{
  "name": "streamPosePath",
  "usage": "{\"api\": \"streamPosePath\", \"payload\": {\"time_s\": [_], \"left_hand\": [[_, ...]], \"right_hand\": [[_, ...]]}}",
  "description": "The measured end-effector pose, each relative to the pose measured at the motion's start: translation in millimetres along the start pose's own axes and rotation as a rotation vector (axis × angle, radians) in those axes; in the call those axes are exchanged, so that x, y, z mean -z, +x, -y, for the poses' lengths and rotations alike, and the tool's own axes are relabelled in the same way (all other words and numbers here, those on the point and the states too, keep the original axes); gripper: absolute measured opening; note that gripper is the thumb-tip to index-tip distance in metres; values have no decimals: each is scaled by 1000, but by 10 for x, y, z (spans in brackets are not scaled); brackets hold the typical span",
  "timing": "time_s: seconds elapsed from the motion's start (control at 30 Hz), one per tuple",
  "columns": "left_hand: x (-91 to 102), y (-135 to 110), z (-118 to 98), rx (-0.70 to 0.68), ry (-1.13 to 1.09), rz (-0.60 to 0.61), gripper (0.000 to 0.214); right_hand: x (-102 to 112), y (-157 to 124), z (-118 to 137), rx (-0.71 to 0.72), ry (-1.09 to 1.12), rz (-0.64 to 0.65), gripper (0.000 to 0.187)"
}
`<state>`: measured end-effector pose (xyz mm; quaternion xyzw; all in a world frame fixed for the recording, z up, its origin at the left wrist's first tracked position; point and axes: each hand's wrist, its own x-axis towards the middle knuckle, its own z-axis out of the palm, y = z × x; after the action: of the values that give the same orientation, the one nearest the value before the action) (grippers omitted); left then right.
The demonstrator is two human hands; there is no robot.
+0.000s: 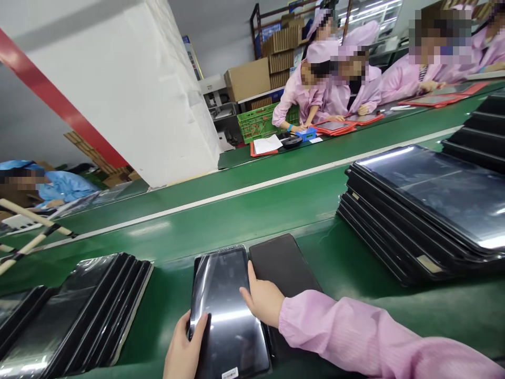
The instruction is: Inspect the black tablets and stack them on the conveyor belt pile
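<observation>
At the near end, the tablet's point(229, 295) left edge is pinched by the left hand point(184, 347), its long axis directed away across the green desk point(168, 287), while farther up its right edge is met by the right hand point(265, 299), thumb spread, grip indeterminable, beside the dark panel point(281, 260).

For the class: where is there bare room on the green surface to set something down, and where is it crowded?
The green surface is bare between the left stack and the left hand, between the dark panel and the right stack, and beyond the tablet out to the white strip. It is crowded at the tablet, with the right hand and panel alongside.
</observation>
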<state>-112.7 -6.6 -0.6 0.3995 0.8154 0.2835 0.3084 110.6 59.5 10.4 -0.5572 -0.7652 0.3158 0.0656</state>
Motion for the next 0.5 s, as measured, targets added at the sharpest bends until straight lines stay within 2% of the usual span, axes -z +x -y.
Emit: {"api": "streamPosePath", "payload": {"time_s": [0.13,0.27,0.37,0.5], "left_hand": [[91,-40,-75,-25,-41,66,79],[95,-81,-134,37,74,46,87],[73,-93,-143,60,129,53,84],[43,-96,-142,-33,64,32,81]], "right_hand": [[27,-22,47,-20,-51,-5,69],[30,-16,48,-5,-70,0,71],[19,-4,59,1,-74,3,72],[13,12,71,-11,-64,2,71]]}}
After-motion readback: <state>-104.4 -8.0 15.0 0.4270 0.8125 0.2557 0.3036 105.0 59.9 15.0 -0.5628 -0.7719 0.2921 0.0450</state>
